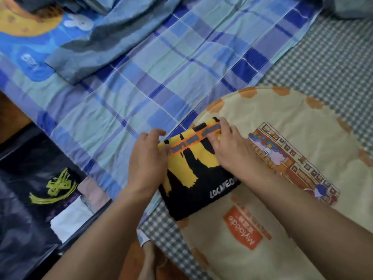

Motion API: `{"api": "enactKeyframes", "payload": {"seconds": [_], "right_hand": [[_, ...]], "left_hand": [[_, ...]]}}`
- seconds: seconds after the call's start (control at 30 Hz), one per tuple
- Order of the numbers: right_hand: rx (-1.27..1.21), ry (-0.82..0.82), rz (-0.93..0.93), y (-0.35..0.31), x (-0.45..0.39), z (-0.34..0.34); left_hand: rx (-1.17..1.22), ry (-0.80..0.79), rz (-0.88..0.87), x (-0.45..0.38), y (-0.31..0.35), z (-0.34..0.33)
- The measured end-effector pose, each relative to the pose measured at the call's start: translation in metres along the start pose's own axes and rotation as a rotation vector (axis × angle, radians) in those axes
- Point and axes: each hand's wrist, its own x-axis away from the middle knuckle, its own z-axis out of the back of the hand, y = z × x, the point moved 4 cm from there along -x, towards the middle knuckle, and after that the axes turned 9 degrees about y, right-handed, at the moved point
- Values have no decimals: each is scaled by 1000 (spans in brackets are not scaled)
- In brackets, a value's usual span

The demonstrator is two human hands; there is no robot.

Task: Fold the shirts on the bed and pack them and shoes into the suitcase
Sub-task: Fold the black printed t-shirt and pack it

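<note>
Head view: one folded shirt gripped at its edges by left hand and right hand.

Folded black-and-yellow shirt on bed edge, open suitcase lower left

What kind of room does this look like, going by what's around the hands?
Probably a bedroom: a plaid bedsheet covers the surface, a folded black-and-yellow shirt lies on it under both hands, and an open suitcase with clothes inside sits beside the bed.
</note>
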Motion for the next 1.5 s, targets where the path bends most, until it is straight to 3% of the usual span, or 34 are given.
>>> {"api": "enactKeyframes", "payload": {"seconds": [0.1,0.17,0.27,0.37,0.5,0.57,0.63,0.7,0.8,0.93,1.0,1.07,1.2,1.33,1.5], "right_hand": [[-113,60,-91,24,41,3],[-92,224,-143,31,57,9],[-138,477,13,-12,74,25],[-67,286,164,-37,68,-9],[3,56,48,-6,43,-55],[-44,26,20,-8,47,-50],[-101,7,-69,-11,59,-37],[-155,-58,-180,-11,66,-27],[-465,-210,-326,-18,74,-8],[-680,-213,-257,-74,109,17],[-711,-195,-233,-125,133,9],[-709,-218,-120,-188,152,-17],[-632,-404,58,-319,175,-127],[-539,-578,112,-424,170,-284],[-454,-501,177,-515,114,-440]], "left_hand": [[-344,114,-290,5,24,-7],[-441,125,-460,33,38,-24],[-456,110,-397,56,20,-31],[-408,46,-187,48,-24,-38],[-314,-66,-201,35,-35,-54],[-255,25,-165,42,-28,-42],[-108,45,38,60,-28,-27],[106,-88,260,73,-36,-25],[363,-222,246,66,-49,-14],[583,-338,143,61,-82,49],[642,-289,136,72,-122,95],[667,-207,236,90,-189,135],[672,-172,650,121,-353,184],[548,-163,801,104,-519,167],[387,81,810,20,-648,125]]}}
